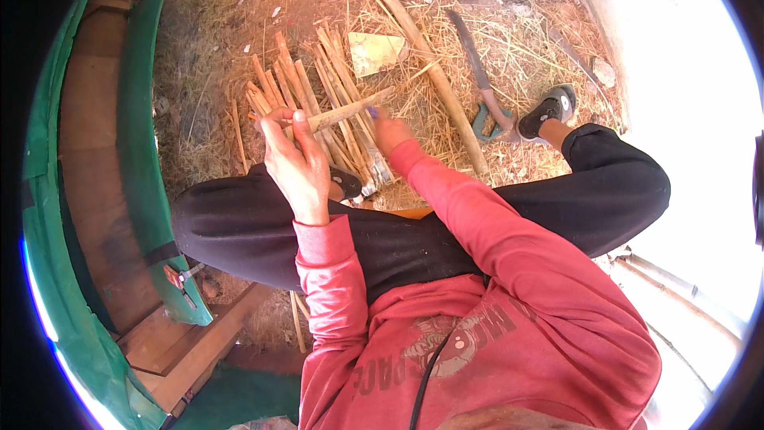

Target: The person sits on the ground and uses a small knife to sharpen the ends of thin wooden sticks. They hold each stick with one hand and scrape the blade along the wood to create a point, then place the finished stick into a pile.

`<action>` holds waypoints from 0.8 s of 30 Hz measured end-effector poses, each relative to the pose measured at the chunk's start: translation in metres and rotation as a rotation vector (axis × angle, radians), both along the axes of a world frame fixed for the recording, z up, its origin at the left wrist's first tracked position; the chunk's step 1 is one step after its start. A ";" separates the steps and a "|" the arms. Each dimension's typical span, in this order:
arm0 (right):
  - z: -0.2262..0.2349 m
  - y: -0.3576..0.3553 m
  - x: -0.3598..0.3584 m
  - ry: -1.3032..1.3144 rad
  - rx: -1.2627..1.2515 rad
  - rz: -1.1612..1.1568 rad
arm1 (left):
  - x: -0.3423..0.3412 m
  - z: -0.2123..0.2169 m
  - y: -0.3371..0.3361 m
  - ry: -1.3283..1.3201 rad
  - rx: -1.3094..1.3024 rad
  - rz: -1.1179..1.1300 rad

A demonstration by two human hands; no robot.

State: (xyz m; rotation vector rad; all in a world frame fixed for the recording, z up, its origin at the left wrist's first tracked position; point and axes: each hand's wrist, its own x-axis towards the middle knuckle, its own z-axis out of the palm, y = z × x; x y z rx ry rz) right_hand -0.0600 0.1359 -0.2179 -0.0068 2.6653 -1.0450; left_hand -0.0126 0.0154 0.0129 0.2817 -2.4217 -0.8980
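Note:
My left hand (pixel 298 161) is closed around the near end of a pale wooden stick (pixel 344 114), its thumb pressed along it. The stick points away to the right, over a pile of split wooden sticks (pixel 298 80) on the ground. My right hand (pixel 390 130) is curled just below the stick's far part. A small purple-blue bit shows at its fingers, but what it belongs to is hidden. Both hands are above the sticks, in front of my crossed legs.
Beyond the pile lie a yellowish flat piece (pixel 374 54) and a long pole (pixel 430 64). A dark blade with a brown handle (pixel 497 110) lies beside a green loop-shaped handle (pixel 480 122), near my shoe (pixel 547 111). A green-edged wooden structure (pixel 143 143) stands left. Straw covers the ground.

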 end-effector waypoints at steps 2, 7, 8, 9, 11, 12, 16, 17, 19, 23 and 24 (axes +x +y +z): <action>-0.008 0.012 0.000 -0.061 0.015 0.008 | 0.004 -0.001 -0.002 0.019 -0.024 -0.011; 0.075 -0.006 0.003 -0.009 -0.227 -0.010 | 0.002 -0.010 -0.014 -0.024 0.020 0.048; 0.102 -0.009 0.007 -0.018 -0.278 0.007 | 0.000 -0.011 -0.013 0.049 0.014 0.018; 0.124 -0.010 0.013 -0.032 -0.334 0.023 | 0.002 -0.011 -0.013 0.022 0.049 0.008; 0.162 -0.009 0.021 0.080 -0.438 0.167 | 0.006 -0.013 -0.016 -0.027 0.115 -0.008; 0.170 -0.008 0.024 0.138 -0.490 0.236 | 0.004 -0.014 -0.018 0.013 0.138 -0.024; 0.172 -0.013 0.041 0.286 -0.271 0.250 | 0.005 -0.009 -0.015 -0.003 0.219 -0.049; 0.159 -0.012 0.041 0.247 -0.227 0.238 | 0.006 -0.009 -0.016 0.001 0.226 -0.054; 0.134 -0.011 0.037 0.177 -0.138 0.203 | 0.005 -0.010 -0.017 -0.004 0.251 -0.063; 0.169 -0.015 0.047 0.185 -0.205 0.176 | 0.008 -0.006 -0.019 -0.051 0.251 -0.060; 0.177 -0.016 0.048 0.151 -0.217 0.151 | 0.008 -0.007 -0.017 -0.039 0.222 -0.082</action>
